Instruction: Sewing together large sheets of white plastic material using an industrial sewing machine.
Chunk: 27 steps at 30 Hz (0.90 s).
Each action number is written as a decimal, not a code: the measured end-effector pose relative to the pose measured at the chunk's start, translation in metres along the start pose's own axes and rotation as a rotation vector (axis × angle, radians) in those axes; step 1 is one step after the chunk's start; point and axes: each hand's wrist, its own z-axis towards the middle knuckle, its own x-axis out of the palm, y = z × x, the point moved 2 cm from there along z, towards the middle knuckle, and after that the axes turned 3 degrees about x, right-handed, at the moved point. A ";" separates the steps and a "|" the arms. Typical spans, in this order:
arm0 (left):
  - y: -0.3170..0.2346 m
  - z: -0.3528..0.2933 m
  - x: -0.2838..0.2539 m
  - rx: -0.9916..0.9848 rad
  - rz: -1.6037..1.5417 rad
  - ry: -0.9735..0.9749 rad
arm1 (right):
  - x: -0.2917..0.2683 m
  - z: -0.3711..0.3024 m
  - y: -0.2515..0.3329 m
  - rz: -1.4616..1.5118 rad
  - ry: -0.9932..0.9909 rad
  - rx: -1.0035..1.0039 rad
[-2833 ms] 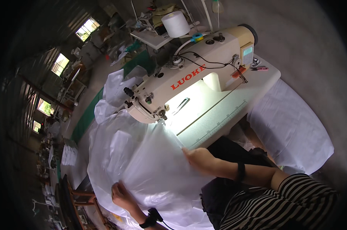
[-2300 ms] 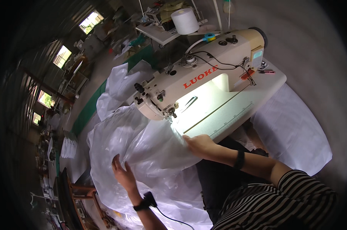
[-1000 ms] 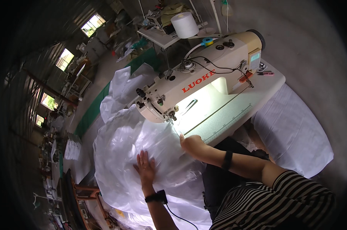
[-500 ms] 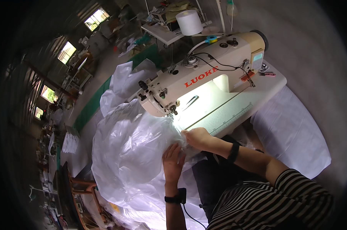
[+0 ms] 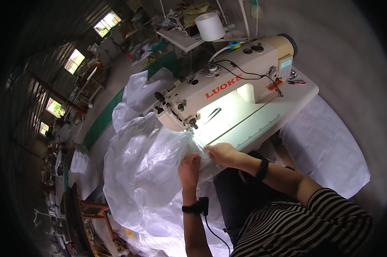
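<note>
A large heap of thin, shiny white plastic sheeting (image 5: 137, 167) spreads left of the sewing machine (image 5: 236, 73), its edge running in under the lit needle area. My right hand (image 5: 222, 154) pinches that edge at the front of the machine bed (image 5: 249, 128). Close by on the left, my left hand (image 5: 189, 169) has its fingers curled into the sheeting. The fingertips of this hand are partly hidden. Both wrists wear black bands, and a cable hangs from the left one. The presser foot is hard to make out in the glare.
Small tweezers (image 5: 213, 113) lie on the bed under the arm, and pink-handled snips (image 5: 297, 82) near its far right corner. A white thread cone (image 5: 210, 26) stands behind. More white material (image 5: 326, 145) hangs at the right. A wooden stool (image 5: 93, 210) stands lower left.
My left hand has gone from lying flat with fingers stretched to curled fingers, slightly farther up the sheeting. My right hand keeps its pinch almost in place.
</note>
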 end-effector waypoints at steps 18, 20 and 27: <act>-0.012 -0.013 0.029 0.143 0.386 -0.126 | 0.010 0.005 0.013 -0.061 -0.151 0.137; -0.018 -0.010 0.027 0.072 0.454 -0.108 | 0.007 0.001 0.012 -0.022 -0.173 0.160; -0.009 0.004 0.026 0.148 0.517 0.000 | 0.015 -0.008 0.007 0.060 -0.335 0.045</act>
